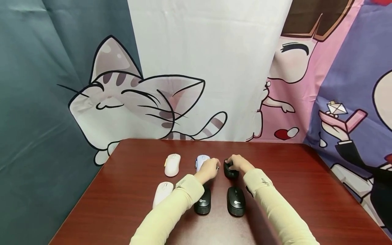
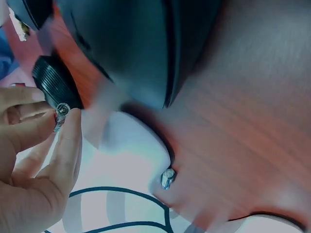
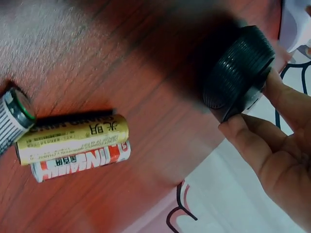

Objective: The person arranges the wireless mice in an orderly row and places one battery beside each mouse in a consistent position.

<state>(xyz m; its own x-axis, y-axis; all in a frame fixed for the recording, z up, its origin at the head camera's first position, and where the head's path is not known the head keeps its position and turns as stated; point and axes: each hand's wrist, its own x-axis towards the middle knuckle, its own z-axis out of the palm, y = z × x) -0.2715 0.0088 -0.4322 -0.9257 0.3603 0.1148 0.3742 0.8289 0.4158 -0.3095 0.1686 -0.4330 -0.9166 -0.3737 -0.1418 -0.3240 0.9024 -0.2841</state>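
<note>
In the head view my right hand (image 1: 240,164) grips the far end of a black mouse (image 1: 230,172) in the back row. The right wrist view shows thumb and fingertips pinching this mouse (image 3: 238,70) at its ribbed sides. My left hand (image 1: 209,169) is left of it, over the near part of a light blue mouse (image 1: 202,160). Between thumb and fingers it pinches a small silver-ended cylinder, apparently a battery (image 2: 61,110). A similar battery (image 2: 168,178) lies right beside the light blue mouse. Fingers hide part of the held piece.
Two white mice (image 1: 172,165) are at the left. Two more black mice (image 1: 236,201) are in the near row. A yellow battery (image 3: 73,138), a red-and-white battery (image 3: 82,164) and a dark, green-ringed battery (image 3: 14,116) lie on the brown table (image 1: 291,183).
</note>
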